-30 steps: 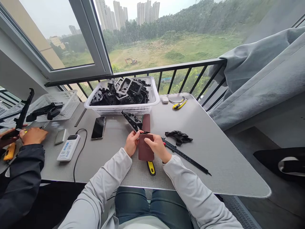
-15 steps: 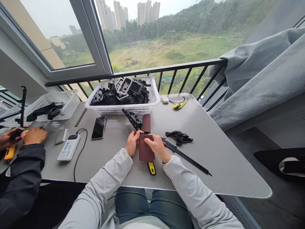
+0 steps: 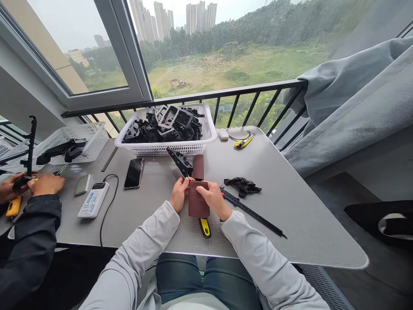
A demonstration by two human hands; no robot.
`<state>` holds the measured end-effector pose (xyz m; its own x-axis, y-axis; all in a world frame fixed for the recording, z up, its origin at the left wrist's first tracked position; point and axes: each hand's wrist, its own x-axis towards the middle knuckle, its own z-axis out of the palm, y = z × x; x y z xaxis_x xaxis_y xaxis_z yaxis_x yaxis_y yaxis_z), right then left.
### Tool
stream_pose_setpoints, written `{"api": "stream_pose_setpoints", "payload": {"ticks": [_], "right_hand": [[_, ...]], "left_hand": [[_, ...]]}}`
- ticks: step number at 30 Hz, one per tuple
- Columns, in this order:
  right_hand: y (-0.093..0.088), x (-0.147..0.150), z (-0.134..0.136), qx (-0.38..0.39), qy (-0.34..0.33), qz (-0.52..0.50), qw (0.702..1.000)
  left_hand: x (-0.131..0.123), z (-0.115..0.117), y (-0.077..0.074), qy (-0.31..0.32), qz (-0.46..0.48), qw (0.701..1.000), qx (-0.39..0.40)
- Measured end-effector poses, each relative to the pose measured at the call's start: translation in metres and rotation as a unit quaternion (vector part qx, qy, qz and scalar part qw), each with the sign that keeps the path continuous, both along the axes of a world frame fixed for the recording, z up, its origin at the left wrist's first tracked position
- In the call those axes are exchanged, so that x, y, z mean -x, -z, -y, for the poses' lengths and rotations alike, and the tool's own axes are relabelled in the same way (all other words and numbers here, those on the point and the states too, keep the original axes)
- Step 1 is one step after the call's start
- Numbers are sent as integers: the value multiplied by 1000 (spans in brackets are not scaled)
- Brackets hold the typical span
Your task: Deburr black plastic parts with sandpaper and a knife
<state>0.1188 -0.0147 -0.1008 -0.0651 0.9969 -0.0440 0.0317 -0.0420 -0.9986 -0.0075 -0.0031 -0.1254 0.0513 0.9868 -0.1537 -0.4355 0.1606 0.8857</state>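
Observation:
My left hand [image 3: 178, 194] is closed on the near end of a black plastic part [image 3: 181, 162], which points up and to the left. My right hand [image 3: 215, 199] grips a reddish-brown sheet that looks like sandpaper [image 3: 197, 206], thumb on top, right against the part's end. Where sheet and part meet is hidden. A second reddish-brown piece [image 3: 198, 165] lies just beyond, beside the black part. Below the sheet a yellow-and-black handle [image 3: 204, 227] sticks out. Black calipers [image 3: 251, 211] lie right of my right hand.
A white basket [image 3: 161, 149] of black plastic parts stands at the back. Around it are a phone [image 3: 134, 173], power bank [image 3: 93, 200], black crumpled glove [image 3: 242, 186], yellow cutter [image 3: 244, 141] and white case [image 3: 223, 135]. At left, a co-worker's hands [image 3: 47, 184] hold a black part.
My hands and the sheet have barely shifted; the black part has moved very slightly. The co-worker's black part at left has changed position a little.

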Motion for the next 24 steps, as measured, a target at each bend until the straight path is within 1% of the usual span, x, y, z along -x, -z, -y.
{"api": "stream_pose_setpoints", "payload": {"ticks": [3,5,8,12,15,18,20,24], "right_hand": [[-1,-1,-1,-6,19,-26,999],[-2,-1,-1,-3,10,-36,999],[-2,-1,0,9,3,-21,1000],[-2,-2,-1,3,28,-34,999],[-2,-2,-2,11,14,-53,998],[-3,-1,-1,25,-3,-34,999],[-2,-1,-2,21,7,-34,999],[0,-4,-5,27,42,-71,996]], "left_hand": [[0,0,0,-2,-6,1000,-5],[1,0,1,5,-1,1000,-2],[0,0,1,13,21,1000,7],[0,-1,2,4,33,999,18],[0,-2,3,10,45,999,20],[1,-3,3,22,62,998,24],[1,-4,3,21,72,997,36],[3,-4,-2,18,99,993,69]]}}
